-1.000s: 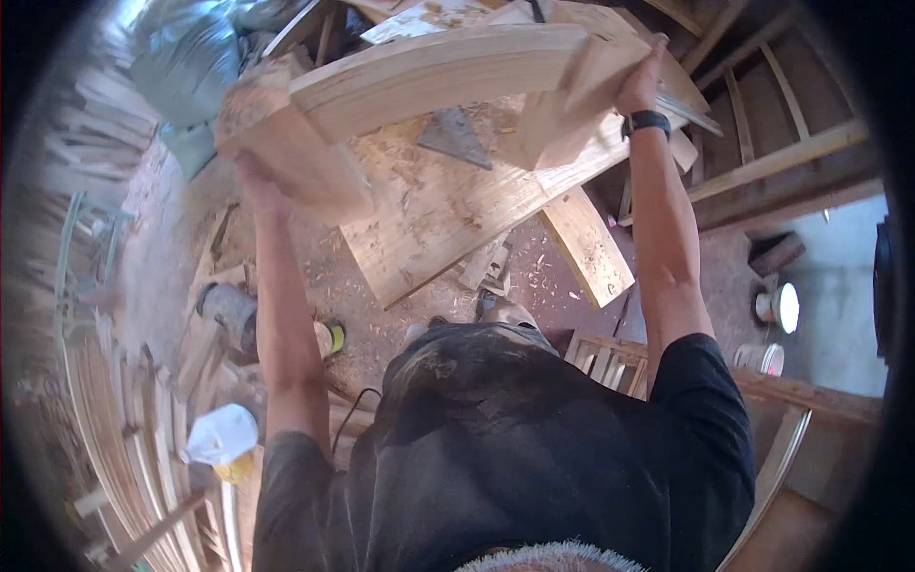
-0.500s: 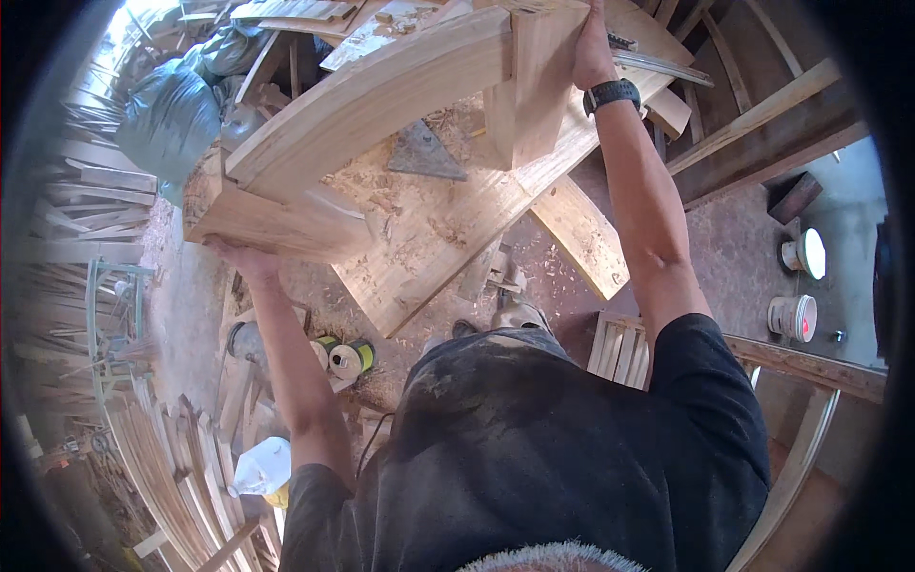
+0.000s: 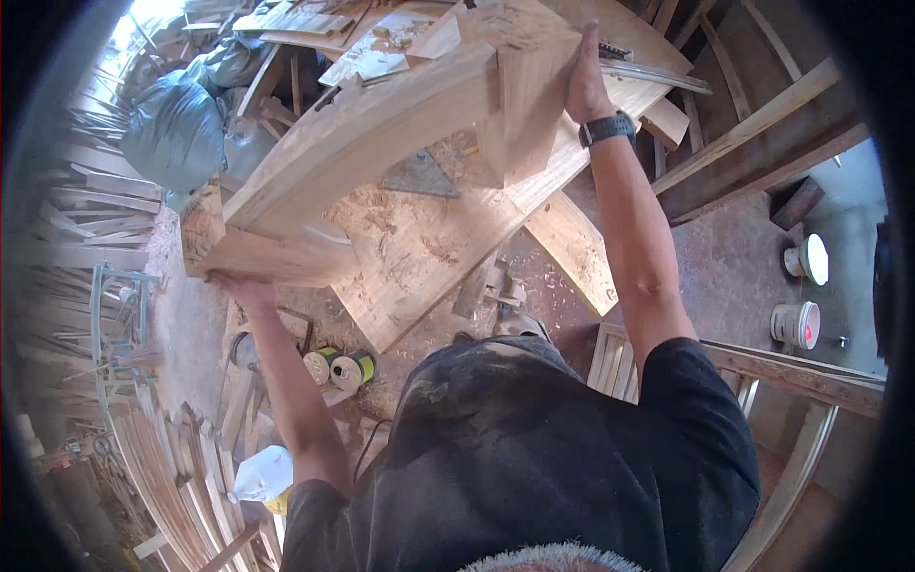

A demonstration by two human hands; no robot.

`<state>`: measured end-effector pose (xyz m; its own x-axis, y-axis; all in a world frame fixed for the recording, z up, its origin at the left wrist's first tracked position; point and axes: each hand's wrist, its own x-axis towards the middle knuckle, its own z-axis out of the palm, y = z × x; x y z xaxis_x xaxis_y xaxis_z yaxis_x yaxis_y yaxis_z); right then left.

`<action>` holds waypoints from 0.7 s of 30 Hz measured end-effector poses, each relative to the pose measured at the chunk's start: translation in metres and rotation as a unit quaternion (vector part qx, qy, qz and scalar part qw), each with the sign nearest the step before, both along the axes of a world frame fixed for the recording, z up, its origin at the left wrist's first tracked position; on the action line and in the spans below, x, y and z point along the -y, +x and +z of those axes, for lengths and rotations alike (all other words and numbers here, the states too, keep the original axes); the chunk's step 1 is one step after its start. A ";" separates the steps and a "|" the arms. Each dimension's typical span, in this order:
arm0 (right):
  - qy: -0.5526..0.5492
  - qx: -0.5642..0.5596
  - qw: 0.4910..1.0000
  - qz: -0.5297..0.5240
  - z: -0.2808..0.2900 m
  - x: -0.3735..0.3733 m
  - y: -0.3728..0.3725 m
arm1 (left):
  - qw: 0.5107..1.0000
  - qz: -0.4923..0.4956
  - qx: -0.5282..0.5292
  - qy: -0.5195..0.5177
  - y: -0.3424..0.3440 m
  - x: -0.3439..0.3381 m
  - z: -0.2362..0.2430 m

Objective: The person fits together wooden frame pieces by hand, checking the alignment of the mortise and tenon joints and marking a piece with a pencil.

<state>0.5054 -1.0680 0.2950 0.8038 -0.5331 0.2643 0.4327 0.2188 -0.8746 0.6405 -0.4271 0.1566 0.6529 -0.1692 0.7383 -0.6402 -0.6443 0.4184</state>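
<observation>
Between my hands is a pale wooden frame (image 3: 367, 141), a curved rail joined to a thick block-like post at each end. My left hand (image 3: 246, 291) presses against the near side of the left post (image 3: 276, 255); its fingers are partly hidden beneath the wood. Flat along the outer face of the right post (image 3: 536, 105) lies my right hand (image 3: 589, 91), a dark watch (image 3: 607, 129) on its wrist. The frame is tilted over a broad wooden bench top (image 3: 410, 297) strewn with shavings. A grey triangular plate (image 3: 421, 175) lies on that top, beyond the rail's near edge.
A green-grey sack (image 3: 172, 129) bulges at the far left, above stacked timber strips (image 3: 105, 214). Two cans (image 3: 353, 370) stand on the floor near my left forearm. White buckets (image 3: 794, 324) sit at the right. Beside my right elbow is a slatted wooden frame (image 3: 615, 360).
The wooden frame has shifted slightly nearer to me, with both hands still on it. More of my right hand now shows along the post.
</observation>
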 end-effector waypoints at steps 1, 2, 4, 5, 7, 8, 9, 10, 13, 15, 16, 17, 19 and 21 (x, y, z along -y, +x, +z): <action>-0.025 0.012 1.000 0.001 -0.003 0.004 -0.004 | 1.000 -0.006 0.003 -0.002 -0.004 0.018 0.007; -0.026 0.006 0.999 -0.032 -0.014 0.025 -0.023 | 0.933 -0.137 -0.157 -0.294 -0.016 0.086 0.040; -0.040 0.003 0.999 -0.001 -0.014 0.027 -0.028 | 0.762 -0.217 -0.281 -0.542 -0.029 0.086 0.061; -0.036 0.015 0.999 0.028 -0.008 0.012 -0.011 | 0.874 -0.129 -0.218 -0.416 -0.024 0.032 0.038; -0.028 0.020 0.999 -0.026 -0.016 0.014 -0.001 | 0.946 -0.053 -0.173 -0.271 -0.024 0.033 0.032; -0.026 0.011 0.998 -0.057 -0.025 0.031 -0.018 | 0.892 -0.100 -0.241 -0.368 -0.033 0.090 0.057; -0.029 0.003 0.999 -0.039 -0.024 0.034 -0.028 | 0.827 -0.125 -0.296 -0.460 -0.045 0.116 0.076; -0.032 0.004 0.999 0.001 -0.014 0.027 -0.026 | 0.833 -0.117 -0.286 -0.459 -0.038 0.086 0.063; 0.095 0.031 0.991 0.088 -0.001 0.012 -0.006 | 0.996 0.077 -0.005 -0.036 -0.027 0.001 0.023; 0.089 0.060 0.985 0.134 0.003 0.031 -0.017 | 0.853 -0.154 -0.258 -0.427 -0.028 0.050 0.047; 0.079 0.095 0.971 0.206 0.004 0.033 -0.017 | 0.853 -0.154 -0.261 -0.425 -0.033 0.058 0.056; 0.080 0.093 0.971 0.206 0.003 0.032 -0.015 | 0.830 -0.167 -0.261 -0.463 -0.038 0.065 0.060; 0.171 0.093 0.953 0.230 -0.002 0.025 -0.007 | 0.806 -0.177 -0.263 -0.499 -0.045 0.079 0.071; 0.148 0.088 0.959 0.225 0.000 0.024 0.000 | 0.818 -0.155 -0.262 -0.488 -0.048 0.088 0.085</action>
<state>0.5049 -1.0920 0.2948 0.9271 -0.2151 0.3069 0.3708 0.6458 -0.6674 0.5925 -0.5147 0.2418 0.9602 0.1180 0.2533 -0.2782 0.3197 0.9058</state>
